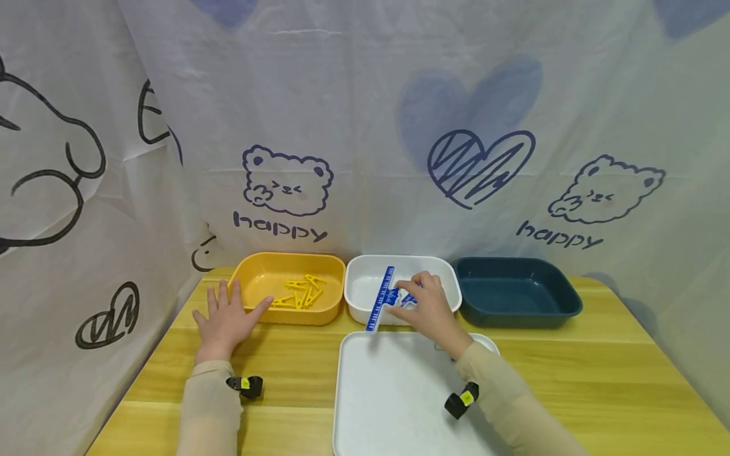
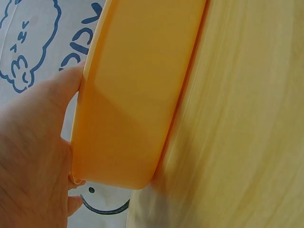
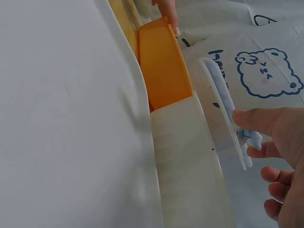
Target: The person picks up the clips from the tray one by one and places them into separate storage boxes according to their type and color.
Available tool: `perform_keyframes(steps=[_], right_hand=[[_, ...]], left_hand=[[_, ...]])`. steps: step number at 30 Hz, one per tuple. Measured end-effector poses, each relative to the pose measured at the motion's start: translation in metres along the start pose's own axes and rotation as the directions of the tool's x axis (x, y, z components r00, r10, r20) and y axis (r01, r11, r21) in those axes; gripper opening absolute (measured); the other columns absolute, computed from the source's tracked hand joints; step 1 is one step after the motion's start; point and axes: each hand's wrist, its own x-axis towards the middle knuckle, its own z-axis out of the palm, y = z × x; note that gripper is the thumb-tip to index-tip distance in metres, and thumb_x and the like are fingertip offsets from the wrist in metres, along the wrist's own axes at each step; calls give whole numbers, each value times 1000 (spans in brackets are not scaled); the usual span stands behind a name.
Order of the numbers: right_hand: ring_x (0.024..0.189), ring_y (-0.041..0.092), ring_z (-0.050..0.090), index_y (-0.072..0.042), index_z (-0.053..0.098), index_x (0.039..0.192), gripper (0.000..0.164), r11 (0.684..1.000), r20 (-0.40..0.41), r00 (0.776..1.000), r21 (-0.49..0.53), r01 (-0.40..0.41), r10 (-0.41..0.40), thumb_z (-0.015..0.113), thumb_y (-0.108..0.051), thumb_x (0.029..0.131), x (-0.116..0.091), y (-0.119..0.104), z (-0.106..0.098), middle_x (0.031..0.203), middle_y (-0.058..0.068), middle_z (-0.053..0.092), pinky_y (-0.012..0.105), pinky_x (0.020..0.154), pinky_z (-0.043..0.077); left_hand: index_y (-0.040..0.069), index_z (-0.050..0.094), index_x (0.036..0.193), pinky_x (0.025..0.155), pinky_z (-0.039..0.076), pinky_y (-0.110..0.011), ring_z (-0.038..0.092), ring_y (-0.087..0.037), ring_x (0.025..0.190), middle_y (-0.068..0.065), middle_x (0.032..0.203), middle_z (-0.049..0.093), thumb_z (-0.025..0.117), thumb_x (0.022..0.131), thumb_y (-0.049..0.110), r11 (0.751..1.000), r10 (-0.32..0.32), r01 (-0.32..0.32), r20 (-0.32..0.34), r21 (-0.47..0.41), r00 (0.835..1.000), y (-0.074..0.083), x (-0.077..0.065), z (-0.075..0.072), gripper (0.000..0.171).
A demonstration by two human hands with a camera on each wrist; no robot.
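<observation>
My right hand (image 1: 430,310) pinches a blue ruler (image 1: 381,297) with white markings between thumb and fingers. The ruler slants over the front rim of the white bin (image 1: 359,278), its lower end past the rim. A blue-and-white piece at its middle is partly hidden by the fingers. In the right wrist view the ruler (image 3: 221,92) appears from its pale side, the thumb against it. My left hand (image 1: 225,323) rests at the left front corner of the yellow bin (image 1: 251,272), fingers spread. In the left wrist view its thumb lies along the bin's rim.
Several yellow clips (image 1: 305,294) lie in the yellow bin. A dark blue bin (image 1: 519,316) stands to the right of the white one. In front of the bins lies a white tray (image 1: 393,392) on the wooden table (image 1: 285,392). A printed curtain (image 1: 365,126) hangs behind.
</observation>
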Motion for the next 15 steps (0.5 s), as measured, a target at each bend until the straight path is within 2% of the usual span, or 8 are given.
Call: perform_keyframes(steps=[7, 15], right_hand=[[109, 26, 40, -16, 66, 123, 54, 997, 4, 998, -37, -69, 69, 78, -45, 79, 8, -2, 9, 117, 10, 51, 34, 84, 42], [113, 27, 40, -16, 65, 123, 53, 993, -17, 993, 21, -119, 119, 78, -44, 80, 19, 0, 17, 119, 11, 50, 39, 89, 42]], left_hand=[[0, 1, 155, 105, -9, -80, -16, -52, 145, -31, 160, -7, 30, 87, 81, 1000, -3, 3, 4, -2, 1000, -1, 2, 1, 110], [0, 1, 155, 105, -9, -80, -15, -52, 145, -31, 160, -7, 31, 86, 81, 1000, -14, 14, 7, -5, 1000, -1, 3, 3, 110]])
